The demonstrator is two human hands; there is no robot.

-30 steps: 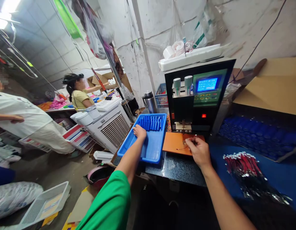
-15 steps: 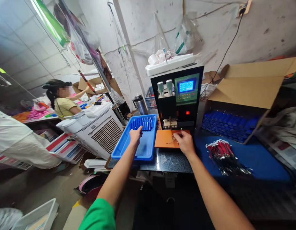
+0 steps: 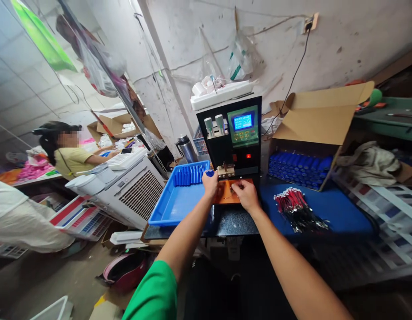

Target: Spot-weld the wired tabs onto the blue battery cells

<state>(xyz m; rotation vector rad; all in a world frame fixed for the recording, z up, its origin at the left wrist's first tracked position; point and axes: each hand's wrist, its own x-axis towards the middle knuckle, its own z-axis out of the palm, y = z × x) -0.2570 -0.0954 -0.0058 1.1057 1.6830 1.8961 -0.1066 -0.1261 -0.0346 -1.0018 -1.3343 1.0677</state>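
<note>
My left hand [image 3: 210, 184] is closed around a blue cylindrical battery [image 3: 209, 172], mostly hidden by the fingers, just left of the spot welder's electrodes [image 3: 226, 170]. My right hand [image 3: 245, 194] pinches a thin wire lead [image 3: 233, 190] over the orange plate [image 3: 220, 198] in front of the black spot welder [image 3: 211, 149]. Left of the hands, a blue tray [image 3: 174, 206] holds a row of blue batteries [image 3: 189, 176] along its far side. A bundle of red and black wire leads [image 3: 297, 206] with white connectors lies on the blue mat [image 3: 342, 213] to the right.
An open cardboard box [image 3: 312, 122] full of blue cylinders stands right of the welder. A steel flask [image 3: 186, 149] is behind the tray. An air cooler [image 3: 139, 191] stands left of the bench. Another person [image 3: 71, 155] sits at a table farther left.
My left hand has moved right, from over the tray to the welder, with the battery. My right hand stays at the orange plate with the lead. The camera view has shifted right.
</note>
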